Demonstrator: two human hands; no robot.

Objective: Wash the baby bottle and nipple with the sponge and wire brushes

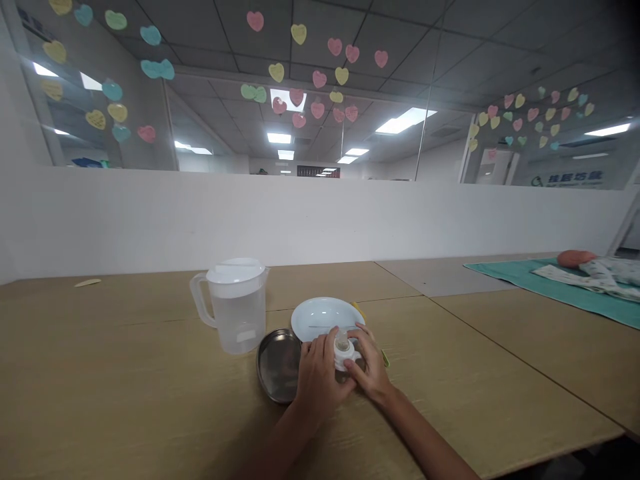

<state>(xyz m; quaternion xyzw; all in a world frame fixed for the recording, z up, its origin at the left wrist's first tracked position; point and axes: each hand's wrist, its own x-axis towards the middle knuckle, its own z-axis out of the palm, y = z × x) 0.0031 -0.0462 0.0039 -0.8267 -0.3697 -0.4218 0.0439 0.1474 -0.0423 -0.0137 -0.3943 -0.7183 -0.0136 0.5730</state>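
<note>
Both my hands are closed around a small bottle top (343, 348) with a white collar and a clear nipple. My left hand (320, 373) wraps its left side, and my right hand (370, 363) grips the right side with thumb and fingers. The lower part of the bottle is hidden by my hands. Just behind them lies a white bowl (325, 312). To the left, close to my left hand, is a metal tray (278, 367). A clear lidded pitcher (237, 307) stands upright farther left, its handle pointing left.
The wooden table (125, 387) meets a low white wall with windows behind. A yellow item shows at the bowl's right edge. At the far right, a green cloth (540, 283) holds patterned fabric and an orange-brown object (575, 258). A flat tan piece (88, 283) lies far left.
</note>
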